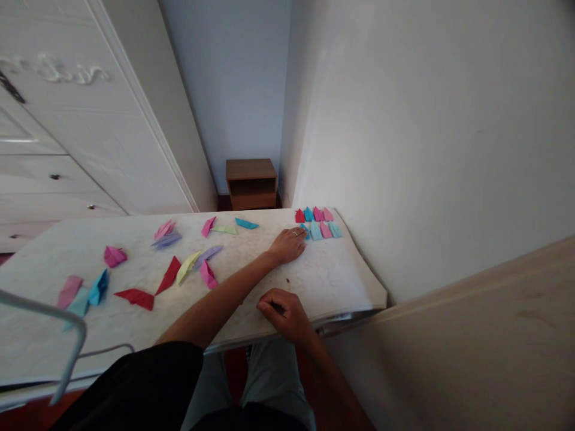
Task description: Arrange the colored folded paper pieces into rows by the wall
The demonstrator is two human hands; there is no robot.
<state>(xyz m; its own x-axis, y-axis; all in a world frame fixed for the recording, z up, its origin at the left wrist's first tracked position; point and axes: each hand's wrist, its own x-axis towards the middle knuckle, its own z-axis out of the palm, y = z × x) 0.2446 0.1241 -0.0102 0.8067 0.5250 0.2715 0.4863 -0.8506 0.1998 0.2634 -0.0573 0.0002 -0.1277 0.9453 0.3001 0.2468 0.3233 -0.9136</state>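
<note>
While my grey trousers [274,374] showed below the near edge, over a red floor [236,374], a pale metal tube [79,332] curved across the table's left corner. My right hand [285,314] lay near that edge, curled into a loose fist, with nothing to be seen in it. The table [332,287] was white with faint grey mottling, its right side running along the wall, and a small brown speck [288,280] lay on it between my arms. To the left, loose folded papers [169,275] were scattered in red, pink, yellow, purple and blue. Farther up, my left hand [288,245] reached to the right end, its fingertips on a blue folded paper [305,228]; whether they pinched it or only pressed it, I could not tell. That piece headed the front of two neat rows [326,230] near the far right corner. Beyond the table stood a white wardrobe [112,120] on the left, a low brown cabinet [251,170] in the corner, and a bluish back wall [233,72].
</note>
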